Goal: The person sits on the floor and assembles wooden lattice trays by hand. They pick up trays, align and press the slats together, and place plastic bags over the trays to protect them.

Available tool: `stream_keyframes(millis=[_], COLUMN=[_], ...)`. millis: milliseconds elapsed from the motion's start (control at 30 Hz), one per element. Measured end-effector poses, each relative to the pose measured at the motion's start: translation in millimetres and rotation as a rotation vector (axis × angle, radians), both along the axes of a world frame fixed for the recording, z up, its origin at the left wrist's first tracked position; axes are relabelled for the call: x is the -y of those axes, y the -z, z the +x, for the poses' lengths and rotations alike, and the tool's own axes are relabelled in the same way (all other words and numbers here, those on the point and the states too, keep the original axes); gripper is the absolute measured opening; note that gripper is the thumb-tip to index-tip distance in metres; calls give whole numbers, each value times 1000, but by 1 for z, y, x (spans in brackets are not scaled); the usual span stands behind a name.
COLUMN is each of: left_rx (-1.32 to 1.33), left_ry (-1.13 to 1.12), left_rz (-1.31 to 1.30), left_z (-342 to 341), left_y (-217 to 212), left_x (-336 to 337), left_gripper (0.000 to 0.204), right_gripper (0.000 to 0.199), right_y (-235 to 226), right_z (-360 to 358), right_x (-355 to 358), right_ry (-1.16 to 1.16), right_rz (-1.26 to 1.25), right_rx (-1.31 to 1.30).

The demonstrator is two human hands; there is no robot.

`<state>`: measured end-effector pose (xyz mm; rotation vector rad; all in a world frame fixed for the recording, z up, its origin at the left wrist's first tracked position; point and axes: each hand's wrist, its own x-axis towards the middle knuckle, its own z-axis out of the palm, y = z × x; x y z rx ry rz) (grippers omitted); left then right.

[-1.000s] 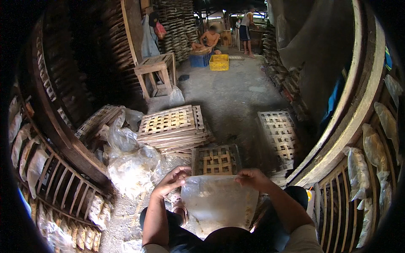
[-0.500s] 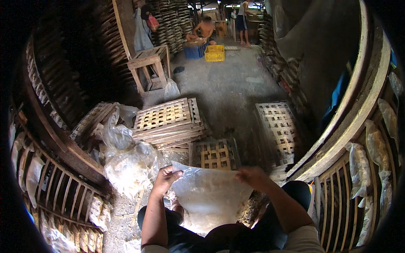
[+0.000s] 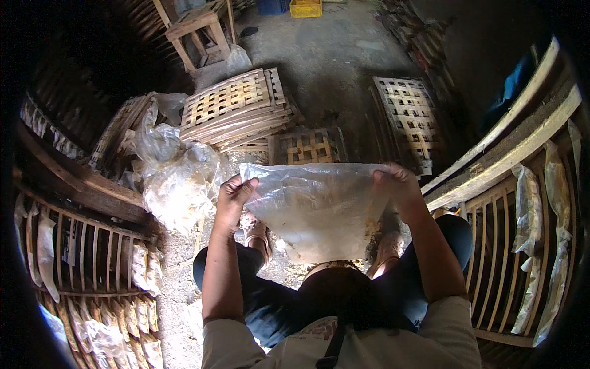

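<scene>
A clear plastic bag [image 3: 316,209] is pinched at its top corners by left hand [image 3: 232,195] and right hand [image 3: 396,183], at frame centre; seemingly empty, best kept taut.

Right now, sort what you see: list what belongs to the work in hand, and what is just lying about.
In hand:
- clear plastic bag, stretched open
- left hand and right hand, one gripping each top corner

Lying about:
- heap of crumpled plastic bags
- stacked bamboo lattice trays
- wooden stool
- yellow crate
</scene>
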<state>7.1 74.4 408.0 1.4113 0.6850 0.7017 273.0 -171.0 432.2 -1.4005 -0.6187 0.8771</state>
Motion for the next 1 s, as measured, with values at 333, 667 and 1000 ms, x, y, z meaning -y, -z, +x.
stream_keyframes(millis=[333,667,1000], left_rx=[-68,-60,-164], left_ry=[105,116,-26], left_rz=[1250,791,772], left_z=[75,82,79], left_y=[-21,-6,-15], left_x=[92,90,73], left_gripper=[28,8,13], right_gripper=[25,39,46], right_y=[10,11,42], right_z=[-49,-55,-34], right_x=[-17,-17,0], right_ry=[-219,-313,-470], right_rz=[-91,-227,-109], right_rx=[91,367,557])
